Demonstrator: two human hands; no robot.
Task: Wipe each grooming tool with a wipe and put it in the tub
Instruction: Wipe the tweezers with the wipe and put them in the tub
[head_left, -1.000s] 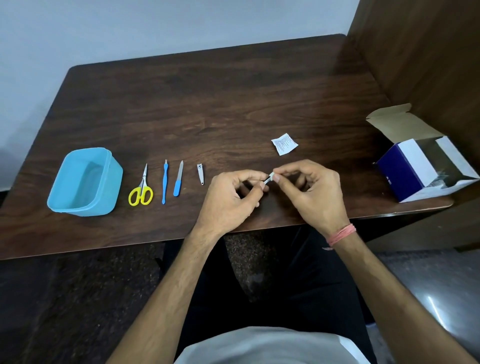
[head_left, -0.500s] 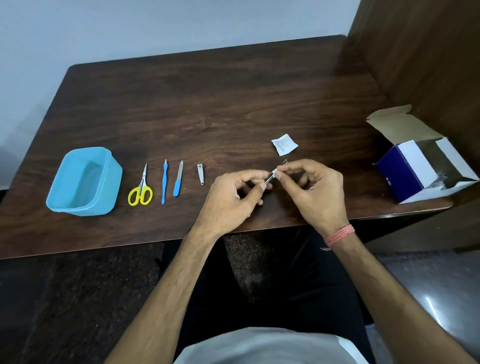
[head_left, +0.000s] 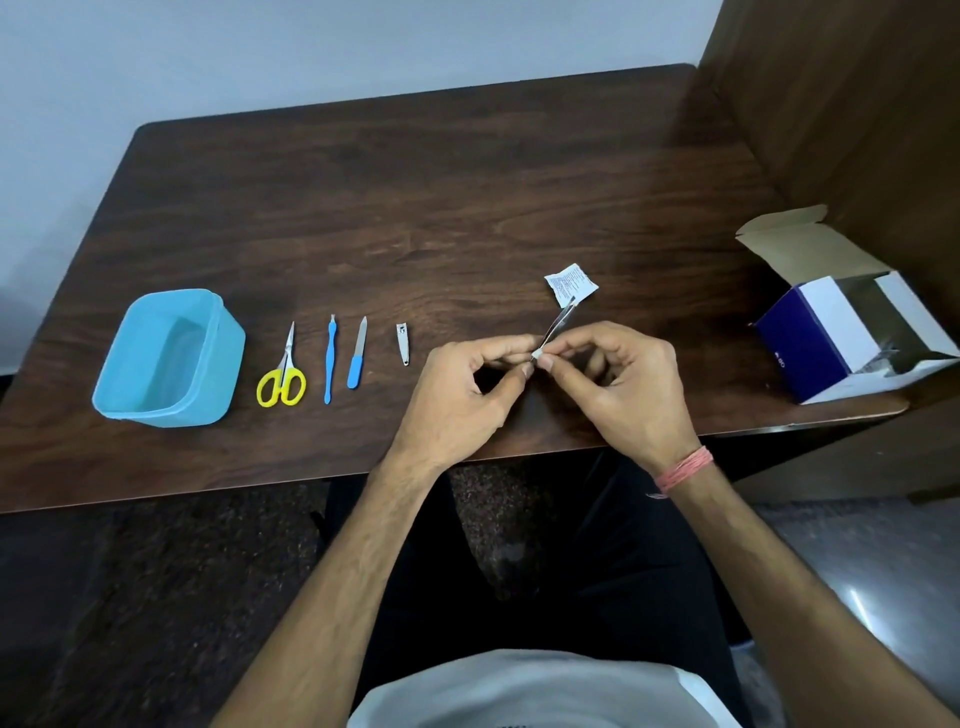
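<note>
Both hands are pinching a thin metal tool and a scrap of wipe over the tabletop's near edge.

From the left, the blue tub is sitting open on the dark tabletop, then yellow scissors, a slim blue tool, a blue-handled file and a small nail clipper are lying in a row. The left hand is curling its grip round the lower end of what are probably tweezers, mostly hidden by fingers; the right hand is pinching a small white wipe against them. Behind, a torn sachet is lying flat. At far right an open box is being cropped by the frame, its contents unclear.
</note>
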